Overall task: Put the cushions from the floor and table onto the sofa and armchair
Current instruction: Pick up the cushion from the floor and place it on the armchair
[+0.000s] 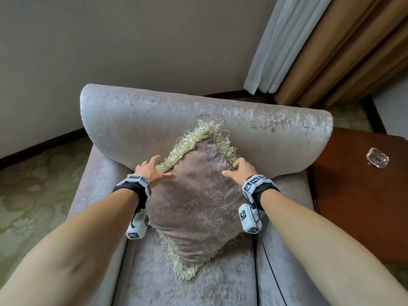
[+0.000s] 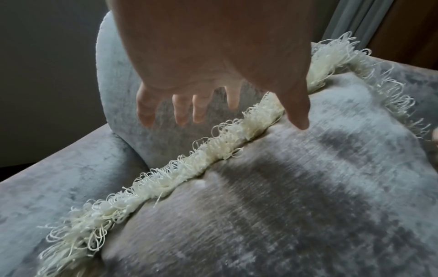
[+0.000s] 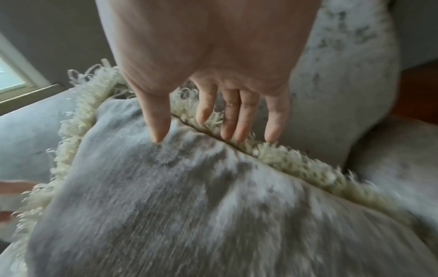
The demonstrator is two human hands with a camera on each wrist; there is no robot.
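Observation:
A mauve-grey velvet cushion (image 1: 196, 195) with a cream looped fringe stands on one corner on the seat of the grey velvet armchair (image 1: 154, 115), its top corner leaning on the backrest. My left hand (image 1: 162, 167) is at its upper left edge, fingers spread and straight. In the left wrist view this hand (image 2: 237, 114) hovers by the fringe, thumb toward the cushion (image 2: 308, 187) face. My right hand (image 1: 231, 170) is at the upper right edge. In the right wrist view its (image 3: 196, 131) straight fingers rest on the fringe and the thumb touches the cushion (image 3: 189, 196).
A dark wooden side table (image 1: 357, 195) stands right of the armchair with a glass ashtray (image 1: 378, 160) on it. Curtains (image 1: 320, 45) hang behind at the right. Patterned carpet (image 1: 33, 195) lies to the left, a plain wall behind.

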